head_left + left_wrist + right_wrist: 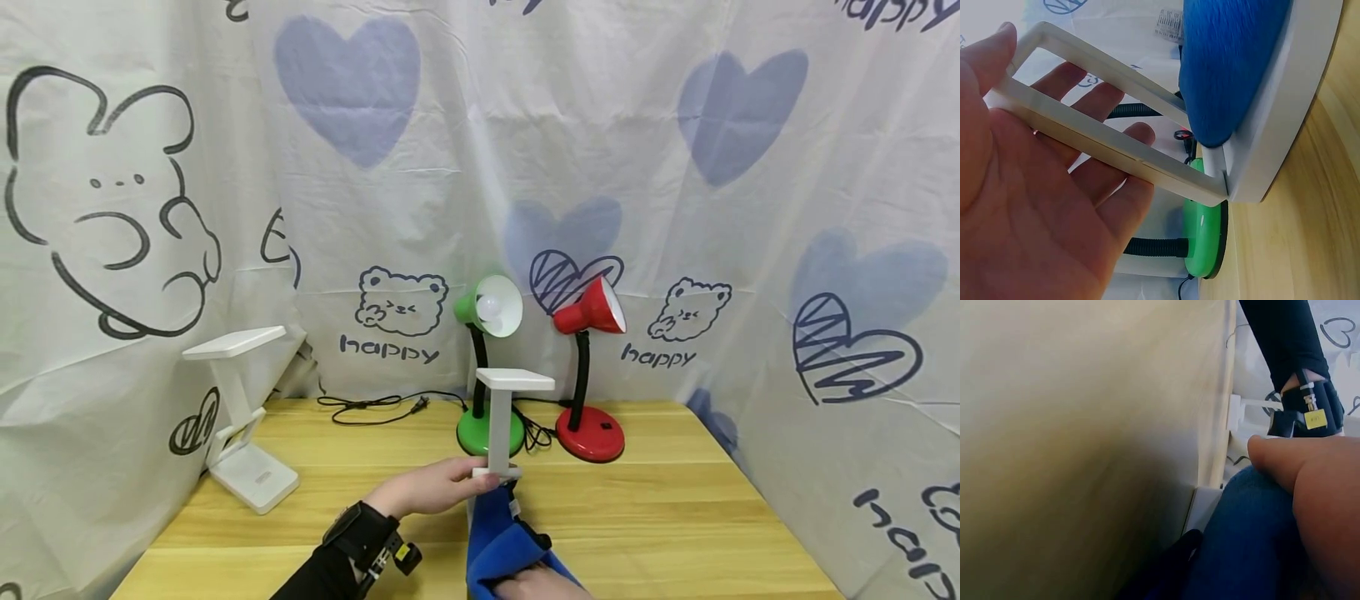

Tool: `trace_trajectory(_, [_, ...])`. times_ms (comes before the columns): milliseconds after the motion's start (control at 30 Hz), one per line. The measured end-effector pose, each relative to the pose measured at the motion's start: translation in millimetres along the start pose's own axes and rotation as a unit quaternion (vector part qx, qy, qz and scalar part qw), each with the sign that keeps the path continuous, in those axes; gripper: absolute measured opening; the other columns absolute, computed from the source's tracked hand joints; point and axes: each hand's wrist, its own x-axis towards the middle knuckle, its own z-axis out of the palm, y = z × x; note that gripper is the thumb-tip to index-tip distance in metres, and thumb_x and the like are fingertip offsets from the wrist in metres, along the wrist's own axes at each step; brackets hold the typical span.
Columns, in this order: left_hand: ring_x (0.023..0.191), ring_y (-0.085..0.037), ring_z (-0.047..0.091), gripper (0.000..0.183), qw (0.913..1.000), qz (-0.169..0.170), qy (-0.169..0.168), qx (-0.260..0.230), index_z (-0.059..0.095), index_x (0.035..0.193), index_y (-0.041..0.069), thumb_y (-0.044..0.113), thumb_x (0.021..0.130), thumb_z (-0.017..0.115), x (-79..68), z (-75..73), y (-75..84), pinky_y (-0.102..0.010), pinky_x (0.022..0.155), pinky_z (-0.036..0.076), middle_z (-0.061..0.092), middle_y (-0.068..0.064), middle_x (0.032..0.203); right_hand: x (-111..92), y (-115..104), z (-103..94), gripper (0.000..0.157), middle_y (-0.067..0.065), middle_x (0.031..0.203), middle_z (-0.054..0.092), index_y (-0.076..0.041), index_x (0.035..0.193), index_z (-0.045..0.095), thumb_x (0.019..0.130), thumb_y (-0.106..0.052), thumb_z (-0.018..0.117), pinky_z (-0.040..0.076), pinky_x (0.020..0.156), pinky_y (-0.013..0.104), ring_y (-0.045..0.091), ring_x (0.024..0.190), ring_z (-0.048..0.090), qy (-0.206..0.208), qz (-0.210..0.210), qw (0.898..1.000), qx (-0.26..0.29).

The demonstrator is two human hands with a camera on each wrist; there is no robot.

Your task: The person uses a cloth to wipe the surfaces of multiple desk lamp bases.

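A white desk lamp (499, 429) with a flat head stands at the table's middle, in front of the green lamp. My left hand (435, 487) grips its hinged lower frame (1104, 150), thumb on one side and fingers behind. In the left wrist view, a fuzzy blue cloth (1235, 69) lies against the lamp's white base (1291, 106). My right hand (542, 582) holds this cloth, which has black edging and a white tag. Its thumb (1291, 459) lies over the blue fabric in the right wrist view; the other fingers are hidden.
A green lamp (491, 433) and a red lamp (590, 435) stand at the back of the wooden table (675, 517). Another white lamp (255, 477) stands at the left. A black cord (367, 406) lies along the back edge, before a printed curtain (465, 208).
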Motion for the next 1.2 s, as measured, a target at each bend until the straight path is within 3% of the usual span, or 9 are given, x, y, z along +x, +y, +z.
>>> trace_trajectory(233, [0.131, -0.011, 0.049, 0.04, 1.0, 0.004, -0.009, 0.0, 0.044, 0.141, 0.045, 0.054, 0.102, 0.039, 0.1, -0.4, -0.7, -0.039, 0.105, 0.043, 0.052, 0.011, 0.142, 14.9, 8.1, -4.8, 0.036, -0.018, 0.064, 0.04, -0.025, 0.078, 0.055, 0.102, -0.05, 0.044, 0.04, 0.059, 0.018, -0.004, 0.058, 0.045, 0.004, 0.038, 0.996, 0.083])
trace_trajectory(300, [0.132, -0.011, 0.048, 0.041, 0.9999, 0.004, -0.013, -0.001, 0.043, 0.142, 0.045, 0.054, 0.102, 0.038, 0.1, -0.5, -1.1, -0.039, 0.106, 0.043, 0.051, 0.012, 0.143, 19.1, 12.2, -6.0, 0.036, -0.02, 0.066, 0.045, -0.026, 0.084, 0.06, 0.101, -0.052, 0.043, 0.042, 0.062, 0.018, -0.005, 0.061, 0.048, 0.012, 0.04, 0.994, 0.101])
trace_trajectory(367, [0.133, -0.011, 0.047, 0.041, 0.9999, 0.002, -0.016, 0.0, 0.042, 0.142, 0.046, 0.054, 0.102, 0.038, 0.1, -0.5, -1.9, -0.039, 0.107, 0.042, 0.05, 0.013, 0.144, 23.5, 16.8, -7.1, 0.033, -0.021, 0.079, 0.056, -0.029, 0.097, 0.066, 0.1, -0.055, 0.044, 0.047, 0.071, 0.022, -0.005, 0.074, 0.054, 0.026, 0.041, 0.994, 0.098])
trace_trajectory(433, [0.134, -0.011, 0.046, 0.042, 0.9998, 0.003, -0.019, 0.005, 0.04, 0.143, 0.047, 0.054, 0.102, 0.037, 0.1, -0.7, -2.4, -0.04, 0.108, 0.041, 0.048, 0.013, 0.145, 27.6, 21.6, -8.8, 0.035, -0.02, 0.103, 0.063, -0.032, 0.115, 0.065, 0.099, -0.057, 0.045, 0.05, 0.087, 0.029, -0.001, 0.097, 0.057, 0.042, 0.037, 0.995, 0.087])
trace_trajectory(567, [0.136, -0.011, 0.043, 0.042, 0.9997, -0.002, -0.022, 0.011, 0.037, 0.144, 0.049, 0.055, 0.102, 0.035, 0.1, -0.9, -3.7, -0.041, 0.11, 0.039, 0.046, 0.014, 0.147, 33.4, 30.0, -12.6, 0.048, -0.007, 0.141, 0.053, -0.032, 0.135, 0.057, 0.099, -0.059, 0.043, 0.039, 0.108, 0.048, 0.016, 0.134, 0.047, 0.061, 0.026, 0.997, 0.05])
trace_trajectory(733, [0.137, -0.012, 0.042, 0.044, 0.9997, -0.001, -0.02, 0.011, 0.036, 0.146, 0.046, 0.055, 0.103, 0.034, 0.1, -0.7, -5.8, -0.042, 0.111, 0.038, 0.045, 0.013, 0.148, 34.8, 34.9, -16.7, 0.053, -0.001, 0.149, 0.047, -0.027, 0.143, 0.05, 0.1, -0.057, 0.042, 0.032, 0.112, 0.055, 0.024, 0.141, 0.039, 0.055, 0.014, 0.997, 0.052])
trace_trajectory(967, [0.137, -0.014, 0.043, 0.042, 0.9998, -0.005, -0.015, 0.008, 0.038, 0.144, 0.047, 0.054, 0.103, 0.035, -0.1, -2.1, -2.2, -0.044, 0.109, 0.04, 0.045, 0.012, 0.148, 24.5, 35.7, -14.0, 0.055, 0.0, 0.152, 0.042, -0.032, 0.147, 0.042, 0.099, -0.058, 0.042, 0.037, 0.109, 0.05, 0.022, 0.14, 0.039, 0.036, 0.016, 0.995, 0.092])
trace_trajectory(1100, [0.137, -0.015, 0.044, 0.041, 0.9998, 0.004, -0.018, 0.001, 0.04, 0.144, 0.044, 0.052, 0.104, 0.035, 0.3, -3.0, 0.1, -0.044, 0.109, 0.04, 0.046, 0.009, 0.148, 13.4, 28.3, -13.5, 0.062, 0.002, 0.16, 0.027, -0.032, 0.155, 0.025, 0.1, -0.057, 0.042, 0.034, 0.111, 0.054, 0.024, 0.145, 0.03, 0.008, 0.028, 0.984, 0.174])
trace_trajectory(1200, [0.136, -0.015, 0.045, 0.042, 0.9998, 0.004, -0.017, 0.0, 0.04, 0.144, 0.042, 0.052, 0.104, 0.035, 0.9, -2.6, 0.8, -0.044, 0.108, 0.041, 0.047, 0.008, 0.147, 4.9, 19.2, -11.3, 0.072, 0.01, 0.159, 0.025, -0.023, 0.157, 0.018, 0.099, -0.048, 0.052, 0.037, 0.107, 0.057, 0.027, 0.139, 0.035, -0.034, 0.082, 0.969, 0.231])
